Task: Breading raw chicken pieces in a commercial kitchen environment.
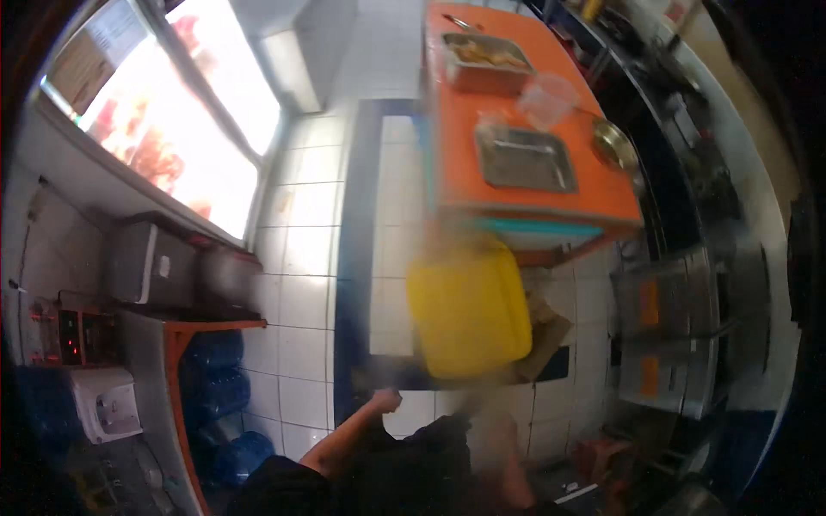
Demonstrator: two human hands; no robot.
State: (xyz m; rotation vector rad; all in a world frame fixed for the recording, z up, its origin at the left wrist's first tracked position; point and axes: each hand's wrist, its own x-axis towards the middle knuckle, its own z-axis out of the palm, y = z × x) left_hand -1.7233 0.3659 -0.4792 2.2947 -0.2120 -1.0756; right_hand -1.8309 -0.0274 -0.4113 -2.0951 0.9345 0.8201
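Observation:
My left hand [387, 400] hangs in front of my dark clothing above the tiled floor, its fingers curled, and nothing shows in it. My right hand [506, 429] is strongly blurred at the lower centre right, so its fingers cannot be made out. Ahead of it is a yellow plastic bin or its lid [471, 309], just off the near end of an orange-topped table [452, 161]. On that table are an empty-looking metal tray [526, 161], a metal pan of food [487, 71], a clear plastic container [548, 97] and a metal bowl [613, 145].
A piece of brown cardboard [548, 335] lies beside the yellow bin. At left are a lit display case [187, 122] and an orange-edged shelf [177, 387] holding blue water jugs [216, 387]. Steel cabinets [664, 329] stand at right. White tiled floor [303, 245] runs along the table's left side.

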